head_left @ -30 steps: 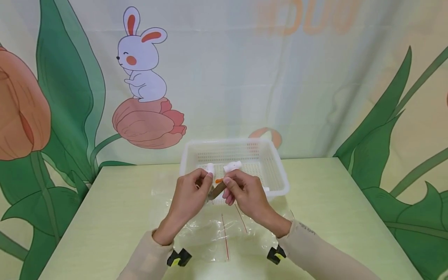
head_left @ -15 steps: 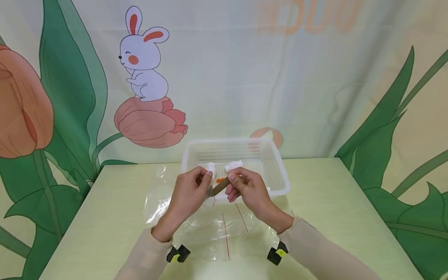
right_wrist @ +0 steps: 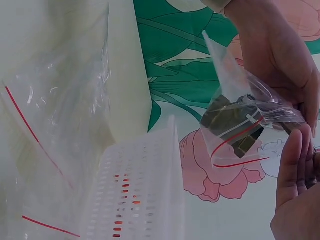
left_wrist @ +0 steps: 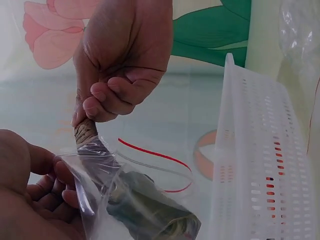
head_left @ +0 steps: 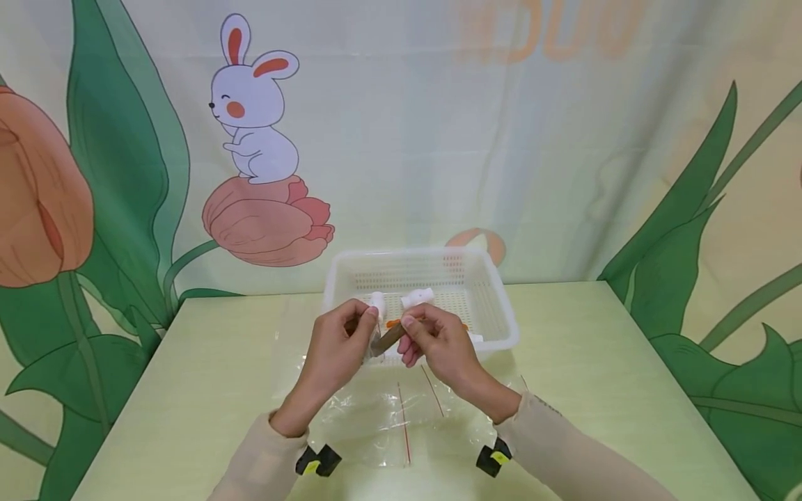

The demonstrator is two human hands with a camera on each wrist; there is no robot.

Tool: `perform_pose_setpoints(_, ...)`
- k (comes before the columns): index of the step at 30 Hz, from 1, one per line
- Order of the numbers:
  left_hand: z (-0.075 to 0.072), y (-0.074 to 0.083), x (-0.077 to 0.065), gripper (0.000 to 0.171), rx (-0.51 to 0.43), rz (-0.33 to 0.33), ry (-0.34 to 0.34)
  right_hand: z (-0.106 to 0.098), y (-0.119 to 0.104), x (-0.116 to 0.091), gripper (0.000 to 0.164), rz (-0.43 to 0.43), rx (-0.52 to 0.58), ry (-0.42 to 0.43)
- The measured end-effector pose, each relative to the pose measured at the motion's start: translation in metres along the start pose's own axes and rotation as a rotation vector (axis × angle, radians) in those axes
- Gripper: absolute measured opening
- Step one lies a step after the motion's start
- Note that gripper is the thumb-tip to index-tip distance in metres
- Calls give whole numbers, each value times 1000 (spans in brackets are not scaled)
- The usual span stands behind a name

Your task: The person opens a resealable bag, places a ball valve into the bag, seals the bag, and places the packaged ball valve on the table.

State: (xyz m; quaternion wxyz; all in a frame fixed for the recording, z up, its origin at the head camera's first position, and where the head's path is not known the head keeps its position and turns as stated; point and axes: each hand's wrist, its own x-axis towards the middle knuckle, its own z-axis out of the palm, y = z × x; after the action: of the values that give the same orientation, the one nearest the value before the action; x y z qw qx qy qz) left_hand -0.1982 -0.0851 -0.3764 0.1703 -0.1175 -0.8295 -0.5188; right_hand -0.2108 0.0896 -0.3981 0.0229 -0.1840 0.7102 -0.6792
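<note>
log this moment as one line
left grip: pinches clear bag | right grip: pinches brown strip, partly bagged | white basket: on table

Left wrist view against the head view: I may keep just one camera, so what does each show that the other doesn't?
Only the left wrist view plainly shows the dark green bundle inside the held clear bag.
Only the head view shows the white pieces in the basket, the printed rabbit and the beige sleeves.
Both show the left hand holding the bag, the right hand pinching the brown piece, and the basket.
</note>
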Motion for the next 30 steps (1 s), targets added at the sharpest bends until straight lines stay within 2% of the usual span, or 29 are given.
perform_pose_setpoints(4, 0, 3, 0, 20, -66, -55, -20, -1, 0, 0, 22, -30, -15, 12)
perform_pose_setpoints(9, 0, 12, 0, 21, -181, -119, -42, -4, 3, -1, 29, -31, 68, 0)
perform_pose_setpoints(14, 3, 11, 0, 20, -234, -125, -31, -7, 6, -2, 38, -18, 125, -22)
perform_pose_setpoints(17, 6, 7, 0, 22, -242, -121, -26, -9, 8, -2, 43, 7, 139, -7)
perform_pose_setpoints(19, 8, 5, 0, 23, -250, -123, -25, -10, 9, -2, 40, 37, 123, 14)
perform_pose_setpoints(21, 7, 10, -1, 24, -259, -135, -32, -11, 10, -1, 30, 70, 54, 46)
perform_pose_setpoints(25, 1, 29, -4, 22, -274, -148, -50, -11, 16, 0, 9, 135, -206, 99)
perform_pose_setpoints(27, -2, 38, -6, 21, -280, -150, -58, -11, 21, 1, 12, 180, -324, 85)
perform_pose_setpoints(30, -1, 38, -6, 22, -294, -153, -62, -12, 30, 1, 32, 265, -383, -29)
